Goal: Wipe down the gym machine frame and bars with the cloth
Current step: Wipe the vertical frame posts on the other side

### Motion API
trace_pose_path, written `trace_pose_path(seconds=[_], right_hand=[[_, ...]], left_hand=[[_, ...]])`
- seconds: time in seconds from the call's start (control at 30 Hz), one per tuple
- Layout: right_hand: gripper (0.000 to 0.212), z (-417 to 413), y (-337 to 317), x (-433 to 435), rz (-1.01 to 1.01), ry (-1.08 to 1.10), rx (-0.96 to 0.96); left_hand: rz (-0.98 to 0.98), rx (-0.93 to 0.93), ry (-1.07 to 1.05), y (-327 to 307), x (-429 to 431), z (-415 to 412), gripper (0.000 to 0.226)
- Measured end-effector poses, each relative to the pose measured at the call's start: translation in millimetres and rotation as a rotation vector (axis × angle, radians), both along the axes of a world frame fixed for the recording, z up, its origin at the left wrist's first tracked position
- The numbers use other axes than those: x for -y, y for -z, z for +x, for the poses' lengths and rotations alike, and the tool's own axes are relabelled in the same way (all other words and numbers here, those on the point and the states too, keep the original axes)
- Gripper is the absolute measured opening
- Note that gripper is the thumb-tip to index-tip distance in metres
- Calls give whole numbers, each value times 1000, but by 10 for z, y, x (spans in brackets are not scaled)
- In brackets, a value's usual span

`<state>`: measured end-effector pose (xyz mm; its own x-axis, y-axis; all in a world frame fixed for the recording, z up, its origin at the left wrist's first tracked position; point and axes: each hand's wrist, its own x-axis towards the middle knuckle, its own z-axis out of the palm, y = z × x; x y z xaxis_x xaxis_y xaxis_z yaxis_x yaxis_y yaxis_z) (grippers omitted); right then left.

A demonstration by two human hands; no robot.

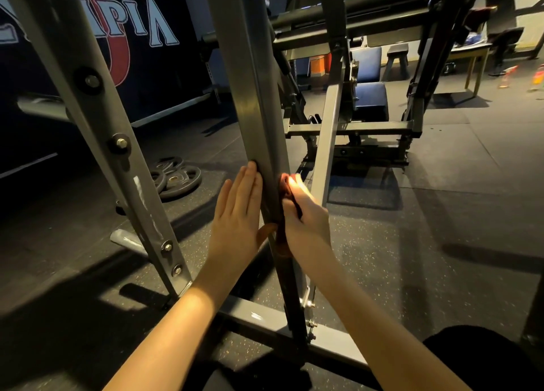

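Observation:
A grey upright bar (253, 102) of the gym machine frame runs down the middle of the view to a floor crossbar (259, 317). My left hand (238, 211) lies flat against the bar's left face, fingers straight and pointing up, thumb touching the bar's front edge. My right hand (306, 214) grips a dark reddish cloth (284, 237) and presses it against the bar's right side. Most of the cloth is hidden between hand and bar.
A second slanted grey post (117, 143) with bolts stands to the left. Weight plates (173, 178) lie on the rubber floor behind it. A leg press with blue pads (368, 96) sits behind the bar. A table (474, 51) stands far right.

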<state>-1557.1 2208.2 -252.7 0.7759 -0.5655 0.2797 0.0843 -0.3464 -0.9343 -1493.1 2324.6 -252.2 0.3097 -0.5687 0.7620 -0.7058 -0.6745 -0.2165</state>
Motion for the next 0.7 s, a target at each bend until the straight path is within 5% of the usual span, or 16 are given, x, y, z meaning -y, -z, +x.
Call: trace_pose_path(seconds=[0.17, 0.33, 0.43, 0.5, 0.7], right_hand=[[41, 28, 415, -61, 290, 59, -136], [36, 9, 269, -28, 96, 19, -168], [37, 73, -3, 30, -71, -2, 6], [43, 91, 59, 36, -37, 9, 102], [43, -24, 295, -10, -30, 19, -6]], left_hand=[[4, 1, -10, -18, 20, -23, 108], [-4, 24, -9, -28, 26, -28, 110], [-14, 20, 20, -20, 7, -20, 107], [-7, 21, 10, -10, -4, -3, 106], [17, 11, -39, -14, 15, 0, 95]])
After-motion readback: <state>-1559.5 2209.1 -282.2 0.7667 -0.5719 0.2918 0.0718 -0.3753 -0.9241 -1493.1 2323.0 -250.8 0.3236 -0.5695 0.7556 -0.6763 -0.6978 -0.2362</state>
